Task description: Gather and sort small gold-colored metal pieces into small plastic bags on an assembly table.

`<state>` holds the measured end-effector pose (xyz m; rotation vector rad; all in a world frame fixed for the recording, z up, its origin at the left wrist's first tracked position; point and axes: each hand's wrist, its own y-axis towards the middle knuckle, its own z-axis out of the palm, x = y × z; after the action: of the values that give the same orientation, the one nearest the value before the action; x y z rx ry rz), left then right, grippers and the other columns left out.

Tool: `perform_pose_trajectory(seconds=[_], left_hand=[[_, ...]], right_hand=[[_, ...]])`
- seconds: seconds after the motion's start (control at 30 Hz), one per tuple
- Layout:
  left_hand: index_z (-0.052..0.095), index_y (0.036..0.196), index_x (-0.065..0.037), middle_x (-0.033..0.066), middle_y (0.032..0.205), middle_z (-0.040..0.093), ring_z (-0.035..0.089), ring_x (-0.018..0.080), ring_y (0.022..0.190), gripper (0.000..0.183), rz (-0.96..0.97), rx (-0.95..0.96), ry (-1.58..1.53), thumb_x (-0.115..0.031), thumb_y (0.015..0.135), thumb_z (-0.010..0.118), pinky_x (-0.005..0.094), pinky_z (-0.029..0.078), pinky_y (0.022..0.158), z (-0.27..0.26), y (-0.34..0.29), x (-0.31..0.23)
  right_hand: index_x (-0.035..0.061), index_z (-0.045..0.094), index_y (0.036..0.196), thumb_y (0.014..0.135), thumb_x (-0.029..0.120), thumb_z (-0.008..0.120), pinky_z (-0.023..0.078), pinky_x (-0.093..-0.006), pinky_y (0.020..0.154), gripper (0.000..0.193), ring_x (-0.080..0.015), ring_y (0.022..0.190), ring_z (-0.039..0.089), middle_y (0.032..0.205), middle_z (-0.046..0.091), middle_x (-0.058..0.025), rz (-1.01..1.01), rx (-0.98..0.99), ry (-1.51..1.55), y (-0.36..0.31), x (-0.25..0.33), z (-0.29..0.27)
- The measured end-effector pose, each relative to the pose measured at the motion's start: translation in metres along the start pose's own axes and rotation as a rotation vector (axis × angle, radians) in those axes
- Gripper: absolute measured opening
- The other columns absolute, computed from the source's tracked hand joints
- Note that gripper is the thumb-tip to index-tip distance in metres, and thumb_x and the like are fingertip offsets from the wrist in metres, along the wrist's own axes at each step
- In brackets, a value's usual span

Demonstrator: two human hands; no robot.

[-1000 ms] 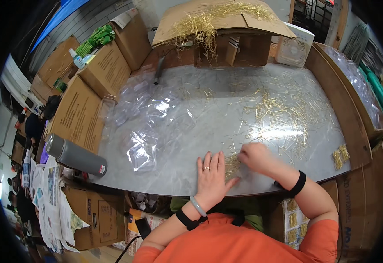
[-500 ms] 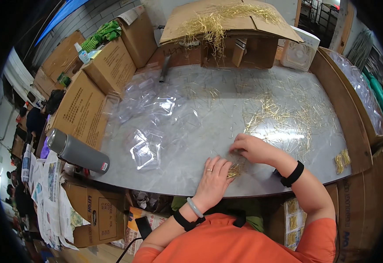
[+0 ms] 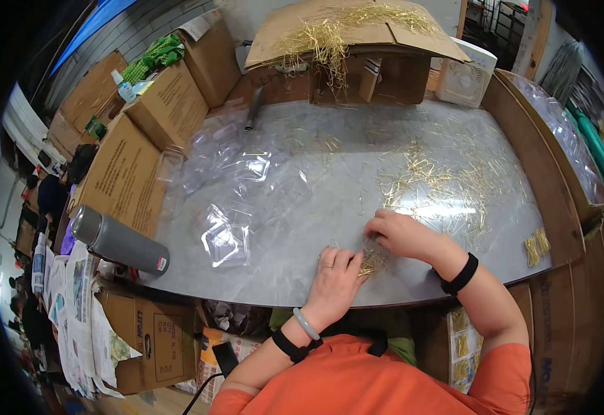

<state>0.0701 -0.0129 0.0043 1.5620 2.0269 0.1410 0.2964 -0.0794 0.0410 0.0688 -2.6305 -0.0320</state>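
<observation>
My left hand [image 3: 335, 278] is low over the near middle of the table, its fingers curled round a small bundle of gold wire pieces [image 3: 369, 263], which look like thin hooks. The bundle's ends stick out on the right of the fingers. Just beyond it, my right hand [image 3: 404, 234] has its fingertips pinched together. Whatever is between them is too small to make out. Loose gold wire pieces [image 3: 419, 176] lie scattered over the right half of the table, past my right hand.
Clear plastic boxes [image 3: 227, 235] lie on the left of the grey table [image 3: 295, 270]. A grey flask [image 3: 125, 242] stands at the left edge. At the back are a cardboard box [image 3: 281, 45] topped with gold wire and a white fan [image 3: 466, 79]. Tied bundles [image 3: 537, 247] sit far right.
The view has shifted slightly. My hands stay almost in place, with small finger movements at the bundle; my right fingertips are still pinched.
</observation>
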Motion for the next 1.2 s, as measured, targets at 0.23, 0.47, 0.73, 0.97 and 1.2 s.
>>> perform_pose_trajectory(seconds=[0.23, 0.47, 0.73, 0.97, 1.2], left_hand=[[0.063, 0.128, -0.006, 0.0147, 0.119, 0.051, 0.044, 0.0369, 0.119, 0.046, 0.019, 0.007, -0.022, -0.014, 0.085, 0.076, 0.0483, 0.040, 0.106, 0.000, 0.000, 0.002], [0.049, 0.139, 0.005, 0.0231, 0.139, 0.047, 0.039, 0.0435, 0.132, 0.072, -0.063, -0.041, 0.093, -0.033, 0.085, 0.079, 0.0534, 0.033, 0.115, -0.014, -0.008, 0.001], [0.038, 0.149, 0.009, 0.0259, 0.149, 0.043, 0.038, 0.0424, 0.142, 0.085, 0.009, 0.132, -0.022, -0.039, 0.089, 0.074, 0.0566, 0.026, 0.121, -0.012, -0.010, 0.014], [0.039, 0.148, 0.007, 0.0213, 0.146, 0.046, 0.038, 0.0391, 0.144, 0.081, 0.002, 0.138, -0.036, -0.034, 0.089, 0.075, 0.0560, 0.027, 0.121, -0.012, -0.011, 0.014], [0.052, 0.140, 0.000, 0.0183, 0.127, 0.048, 0.046, 0.0414, 0.132, 0.069, 0.005, 0.090, -0.095, -0.030, 0.085, 0.081, 0.0573, 0.032, 0.119, -0.011, -0.012, 0.015]], right_hand=[[0.0020, 0.065, 0.103, 0.089, 0.013, 0.068, 0.056, -0.0479, 0.080, 0.018, -0.0402, 0.087, 0.068, 0.099, 0.066, -0.0204, 0.271, -0.179, -0.247, 0.013, -0.007, 0.018], [-0.0010, 0.063, 0.114, 0.091, 0.022, 0.068, 0.054, -0.0497, 0.085, 0.033, -0.0421, 0.098, 0.066, 0.108, 0.066, -0.0212, 0.257, -0.190, -0.045, -0.024, 0.011, -0.011], [0.0005, 0.047, 0.143, 0.091, 0.043, 0.071, 0.032, -0.0547, 0.116, 0.071, -0.0418, 0.138, 0.042, 0.145, 0.050, -0.0176, 0.244, -0.218, -0.207, -0.073, 0.067, 0.035], [0.0015, 0.049, 0.142, 0.092, 0.009, 0.066, 0.037, -0.0508, 0.117, 0.052, -0.0353, 0.136, 0.051, 0.140, 0.056, -0.0172, -0.011, -0.336, 0.012, -0.061, 0.071, 0.065], [0.0039, 0.063, 0.126, 0.085, -0.002, 0.063, 0.046, -0.0485, 0.106, 0.042, -0.0375, 0.124, 0.057, 0.131, 0.061, -0.0157, -0.045, -0.440, 0.185, -0.065, 0.061, 0.079]])
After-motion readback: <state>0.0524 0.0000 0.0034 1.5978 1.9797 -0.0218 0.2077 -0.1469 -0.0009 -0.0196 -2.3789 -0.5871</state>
